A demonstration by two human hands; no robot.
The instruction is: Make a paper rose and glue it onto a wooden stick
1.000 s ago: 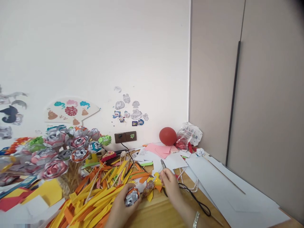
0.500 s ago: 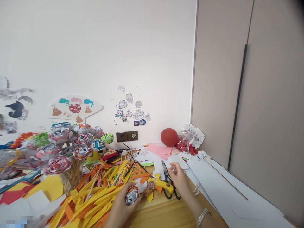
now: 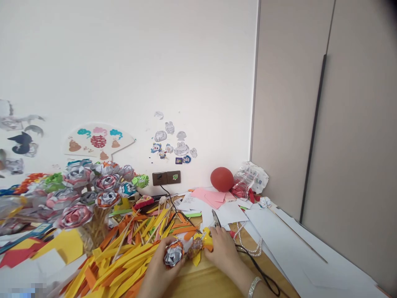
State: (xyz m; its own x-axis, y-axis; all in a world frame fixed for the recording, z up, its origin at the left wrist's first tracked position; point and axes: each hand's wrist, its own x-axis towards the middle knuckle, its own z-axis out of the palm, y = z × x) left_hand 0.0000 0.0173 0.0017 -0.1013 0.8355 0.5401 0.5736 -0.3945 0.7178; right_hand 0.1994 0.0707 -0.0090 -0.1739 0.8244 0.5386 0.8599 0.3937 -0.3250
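Your left hand (image 3: pixel 159 271) cups the grey-and-orange folded paper rose (image 3: pixel 173 253) while your right hand (image 3: pixel 223 253) closes on the yellow glue gun (image 3: pixel 207 242) just beside it, so hot glue could burn fingers.

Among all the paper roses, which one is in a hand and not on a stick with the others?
The small grey-and-orange paper rose in the left hand, at the table's front; the other roses stand bunched on sticks at the left.
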